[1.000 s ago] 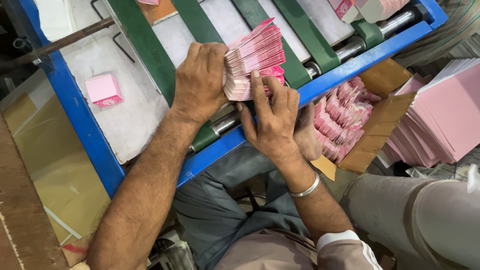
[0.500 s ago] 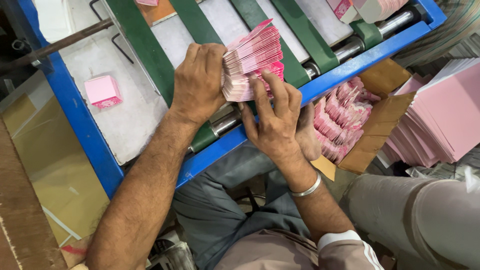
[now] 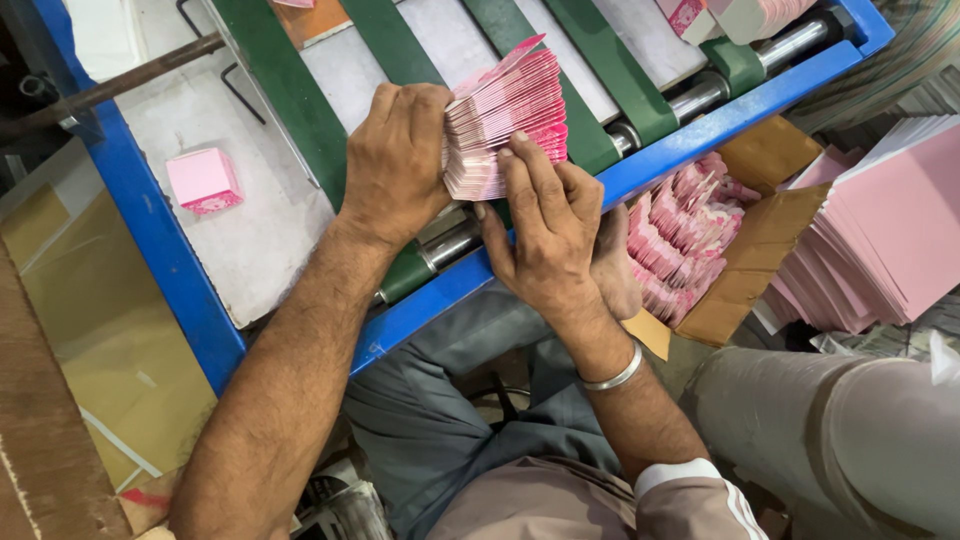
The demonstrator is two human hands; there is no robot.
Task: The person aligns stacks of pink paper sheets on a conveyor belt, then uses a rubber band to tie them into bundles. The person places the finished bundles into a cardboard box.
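I have one fanned stack of pink folded cartons (image 3: 505, 115) pressed between my two hands at the near end of the machine bed. My left hand (image 3: 398, 165) is curled tight against the stack's left side, and my right hand (image 3: 550, 225) lies flat with its fingers spread along the stack's near face, so both are holding it. Four green belts (image 3: 290, 90) run across the bed, inside one blue frame (image 3: 160, 240). One small pink box (image 3: 203, 180) sits alone on the grey plate, well apart from my hands. One open cardboard box (image 3: 750, 250) of pink cartons is below the frame, beside one pile of flat pink sheets (image 3: 880, 230).
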